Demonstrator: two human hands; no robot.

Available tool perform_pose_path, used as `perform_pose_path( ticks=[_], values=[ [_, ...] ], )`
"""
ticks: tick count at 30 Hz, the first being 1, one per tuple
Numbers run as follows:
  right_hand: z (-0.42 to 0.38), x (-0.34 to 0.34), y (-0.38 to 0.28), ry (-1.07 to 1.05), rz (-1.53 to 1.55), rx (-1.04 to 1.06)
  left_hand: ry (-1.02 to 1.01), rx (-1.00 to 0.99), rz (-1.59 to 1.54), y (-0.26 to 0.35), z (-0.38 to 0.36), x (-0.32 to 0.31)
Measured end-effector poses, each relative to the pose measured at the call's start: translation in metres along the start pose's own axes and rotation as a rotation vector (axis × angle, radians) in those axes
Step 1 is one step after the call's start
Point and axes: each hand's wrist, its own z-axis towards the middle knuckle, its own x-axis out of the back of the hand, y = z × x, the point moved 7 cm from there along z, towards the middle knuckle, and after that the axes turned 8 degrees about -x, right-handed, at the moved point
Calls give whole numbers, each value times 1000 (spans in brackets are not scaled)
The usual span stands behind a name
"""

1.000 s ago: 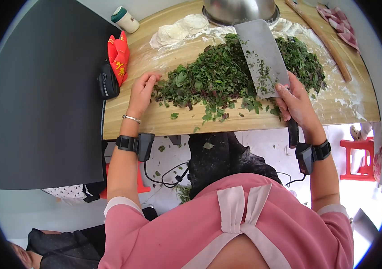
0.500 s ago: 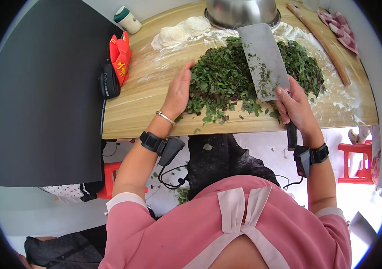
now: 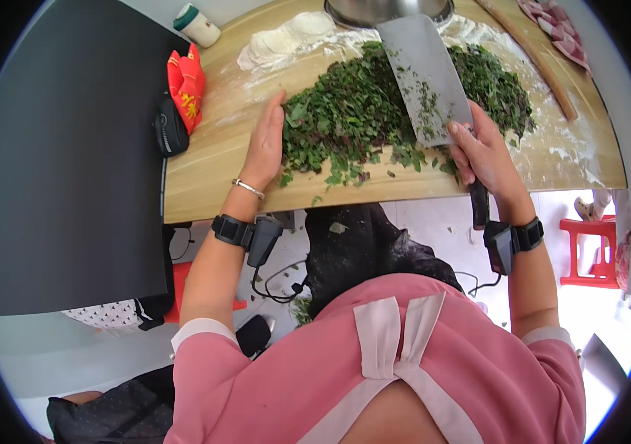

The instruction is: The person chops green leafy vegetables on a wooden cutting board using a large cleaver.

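Holding cleaver [image 3: 415,63] by handle in right grip [image 3: 484,152] | resting left grip [image 3: 265,140], empty, fingers extended, along left edge of chopped greens [image 3: 337,111] heaped mid desk [image 3: 215,163] | keep palm flat, clear of blade edge; gather near-side strays [image 3: 362,178]

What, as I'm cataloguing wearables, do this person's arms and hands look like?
The left hand and right hand are ungloved. Each arm has a short pink sleeve with pale trim, and a black strap carrying a boxy dark module with a cable. A silvery bangle rings the left wrist.
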Motion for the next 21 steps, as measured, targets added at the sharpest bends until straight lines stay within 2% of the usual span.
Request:
perform_pose_path(
  ticks=[2, 4, 6, 7, 10, 15, 21],
  values=[
    [-1, -1, -1, 8, -23, 16, 4, -226, 275, 37, -2, 1],
    [-1, 0, -1, 33, -10, 0, -45, -256, 358, 57, -15, 3],
    [0, 1, 1, 31, 14, -16, -234, -550, 560, 93, -34, -15],
    [0, 0, 0, 12, 0, -8, -324, -559, 588, 93, -41, -25],
    [1, -1, -1, -9, -9, 5, -427, -559, 716, 86, -43, -43],
    [-1, -2, -3, -14, 21, 35, -319, -558, 743, 74, -3, -39],
    [-9, 9, -3, 80, 263, 55, -333, -664, 660, 114, -4, -69]
  ],
)
